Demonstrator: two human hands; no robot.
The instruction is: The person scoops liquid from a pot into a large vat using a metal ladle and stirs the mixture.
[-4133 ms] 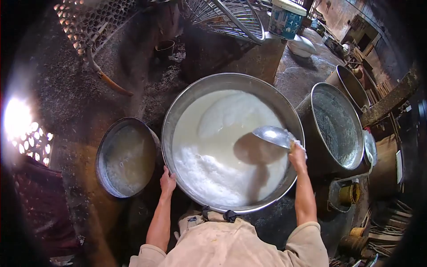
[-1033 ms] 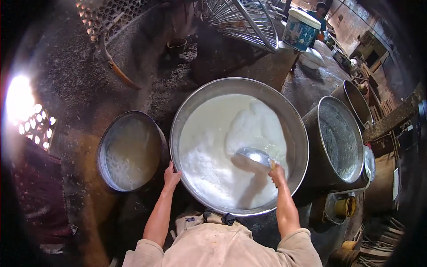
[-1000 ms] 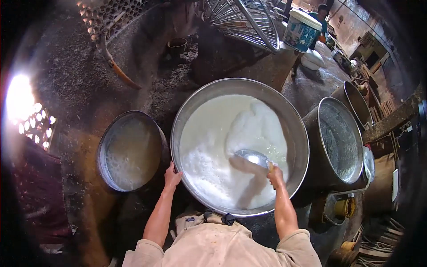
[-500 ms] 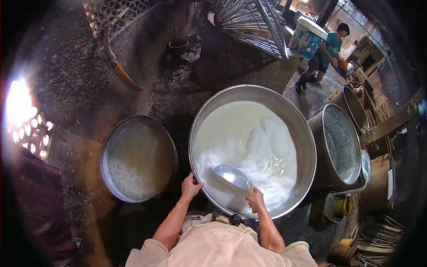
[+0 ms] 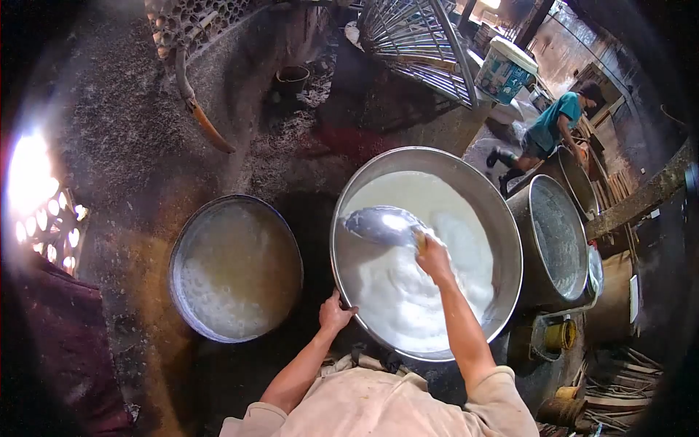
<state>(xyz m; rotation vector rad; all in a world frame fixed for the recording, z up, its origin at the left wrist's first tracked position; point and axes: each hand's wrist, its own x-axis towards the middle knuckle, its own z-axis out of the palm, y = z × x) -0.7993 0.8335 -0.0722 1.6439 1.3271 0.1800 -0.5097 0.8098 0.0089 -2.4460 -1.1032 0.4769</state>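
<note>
A wide metal basin (image 5: pixel 507 240) of milky white liquid and foam stands in front of me. My left hand (image 5: pixel 336 315) grips its near-left rim, thumb over the edge. Closed around the short yellowish handle of a large metal ladle (image 5: pixel 382 224), my right hand (image 5: pixel 435 256) is over the liquid. The ladle's bowl points left, toward the basin's far-left side. Whether its lower edge touches the liquid I cannot tell.
Left of the basin is a round vat (image 5: pixel 175 277) of cloudy brownish liquid. A metal drum (image 5: pixel 526 251) stands close on the right. Farther back, a person (image 5: pixel 553 127) bends near another drum, beside a bucket (image 5: pixel 505 71). Firewood (image 5: pixel 619 393) lies lower right.
My right hand has pushed the ladle away from me, from the near side toward the far-left part of the basin. The person at the back has moved nearer the drums.
</note>
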